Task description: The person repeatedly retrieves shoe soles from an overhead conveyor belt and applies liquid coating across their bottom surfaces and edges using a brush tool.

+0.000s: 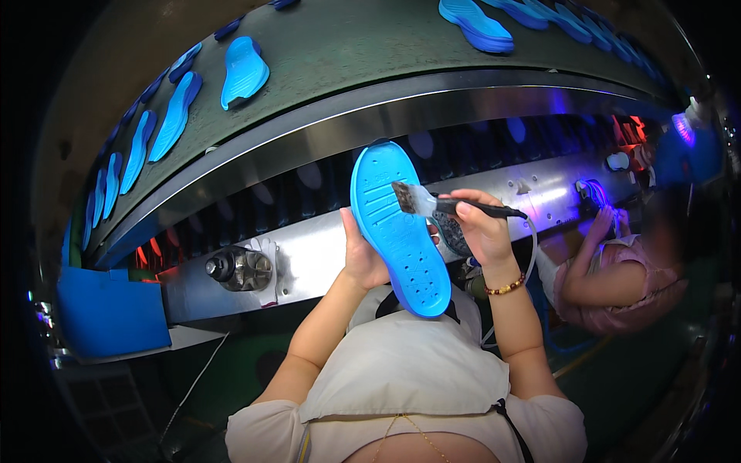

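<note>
A bright blue shoe sole (401, 231) is held up in front of me, its flat inner face toward me, with grooves at the top end and small holes near the bottom. My left hand (361, 253) grips its left edge, thumb upright along the side. In my right hand (482, 228) is a brush (448, 205) with a black handle and a pale ferrule. Its dark bristles lie over the grooved part of the sole; whether they touch it I cannot tell. A thin pale tube or cord runs from the handle's end. Behind the brush a dark container is partly hidden.
Blue soles (245, 71) lie along a dark green belt (347, 46) with a metal rim. Below it runs a metal ledge (309, 266), bearing a bottle (239, 268) at left. A blue box (114, 312) stands far left. At right a person in pink (617, 278) works under violet light.
</note>
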### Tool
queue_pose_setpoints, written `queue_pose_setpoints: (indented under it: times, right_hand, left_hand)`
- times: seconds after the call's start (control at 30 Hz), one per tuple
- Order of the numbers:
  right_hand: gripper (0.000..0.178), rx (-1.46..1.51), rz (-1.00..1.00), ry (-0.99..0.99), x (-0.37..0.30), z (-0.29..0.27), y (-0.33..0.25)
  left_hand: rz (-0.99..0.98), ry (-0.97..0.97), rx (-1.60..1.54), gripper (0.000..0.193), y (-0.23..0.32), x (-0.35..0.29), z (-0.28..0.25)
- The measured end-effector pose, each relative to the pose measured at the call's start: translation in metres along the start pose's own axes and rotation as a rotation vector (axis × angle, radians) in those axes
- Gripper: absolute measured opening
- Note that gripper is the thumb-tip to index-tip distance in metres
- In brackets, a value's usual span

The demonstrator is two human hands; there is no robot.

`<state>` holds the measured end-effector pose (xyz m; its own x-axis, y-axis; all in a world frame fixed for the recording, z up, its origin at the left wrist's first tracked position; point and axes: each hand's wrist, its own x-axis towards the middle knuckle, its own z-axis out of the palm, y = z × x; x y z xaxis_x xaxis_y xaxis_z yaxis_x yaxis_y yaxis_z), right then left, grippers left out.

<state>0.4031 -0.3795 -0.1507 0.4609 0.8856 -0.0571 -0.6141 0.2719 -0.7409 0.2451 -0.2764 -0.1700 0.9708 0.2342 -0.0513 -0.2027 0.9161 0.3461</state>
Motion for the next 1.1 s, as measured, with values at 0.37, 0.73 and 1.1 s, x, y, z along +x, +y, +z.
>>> queue_pose_setpoints:
  times: [0.37,0.73,1.1]
  right_hand:
    - [0.014,-1.282,-0.738,-0.206,0.025,0.046,0.016]
    - [0.016,-0.752,-0.164,-0.369,-0.001,0.044,-0.030]
    - [0.014,-0.675,-0.119,-0.260,0.010,0.043,-0.039]
  left_hand:
    - [0.230,0.569,0.059,0.080,-0.023,0.012,0.002]
    - [0.037,0.282,0.056,0.098,0.010,-0.014,0.003]
    - [0.203,0.437,0.216,0.089,0.012,0.004,0.032]
